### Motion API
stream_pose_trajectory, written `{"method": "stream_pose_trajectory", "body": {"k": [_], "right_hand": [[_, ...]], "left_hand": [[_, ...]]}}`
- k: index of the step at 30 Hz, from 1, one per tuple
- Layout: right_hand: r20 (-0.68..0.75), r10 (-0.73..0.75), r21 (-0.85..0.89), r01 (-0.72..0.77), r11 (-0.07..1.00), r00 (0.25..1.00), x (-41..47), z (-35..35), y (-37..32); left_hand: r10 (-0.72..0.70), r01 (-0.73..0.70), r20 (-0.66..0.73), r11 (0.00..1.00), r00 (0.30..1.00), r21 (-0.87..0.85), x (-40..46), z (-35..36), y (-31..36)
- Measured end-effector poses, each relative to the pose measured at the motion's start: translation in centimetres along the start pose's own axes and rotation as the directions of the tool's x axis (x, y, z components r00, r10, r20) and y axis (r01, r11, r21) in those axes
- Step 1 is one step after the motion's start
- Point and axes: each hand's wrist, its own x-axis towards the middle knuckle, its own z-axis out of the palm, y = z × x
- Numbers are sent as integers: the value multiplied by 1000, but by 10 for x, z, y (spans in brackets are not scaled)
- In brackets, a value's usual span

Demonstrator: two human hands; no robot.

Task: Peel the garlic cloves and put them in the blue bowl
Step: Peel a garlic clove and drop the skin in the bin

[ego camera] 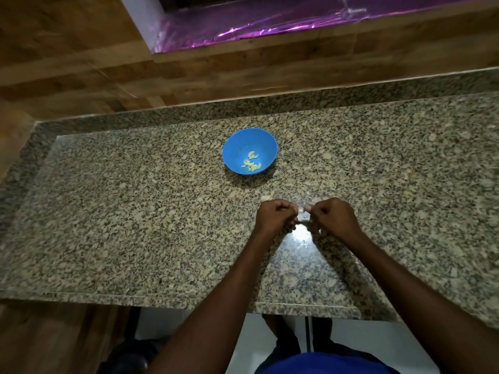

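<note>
A blue bowl (249, 136) stands on the granite counter and holds several pale peeled garlic cloves (251, 163). Nearer to me, my left hand (275, 217) and my right hand (333, 215) are close together just above the counter, fingers curled. Between them they pinch a small pale garlic clove (302, 209), mostly hidden by the fingers. A pale scrap, garlic or its skin (267, 197), lies on the counter just beyond my left hand.
The speckled granite counter (135, 211) runs wide left and right, with a raised granite backsplash and wood-look wall behind. A purple-lit recess (270, 25) sits above. The counter's front edge is near my body.
</note>
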Motion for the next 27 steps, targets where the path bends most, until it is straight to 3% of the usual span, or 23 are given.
{"method": "stream_pose_trajectory", "body": {"k": [4,8,10,12,16,20,23,27], "right_hand": [[62,-21,37,19,999,998,-3,-1,-1],[58,4,227,-17,974,998,-3,-1,-2],[76,1,229,-19,973,997,-1,-1,-1],[142,-26,228,-7,974,990,2,-4,0],[349,-58,406,-96,909,935,6,-10,1],[419,26,467,-240,851,908,10,-12,1],[473,101,554,-384,739,876,13,-10,2],[633,104,668,-609,428,767,16,-13,1]], "left_hand": [[-10,10,7,1000,1000,-3,-1,0,2],[-21,21,47,1000,999,4,-4,0,6],[-12,12,75,1000,997,-5,-7,1,8],[21,-20,103,1000,994,-12,-9,1,11],[48,-46,110,999,993,-17,-12,1,17],[63,-62,89,998,994,-15,-9,4,22],[83,-82,87,997,993,-11,-9,6,24],[179,-182,47,982,983,57,-9,10,28]]}}
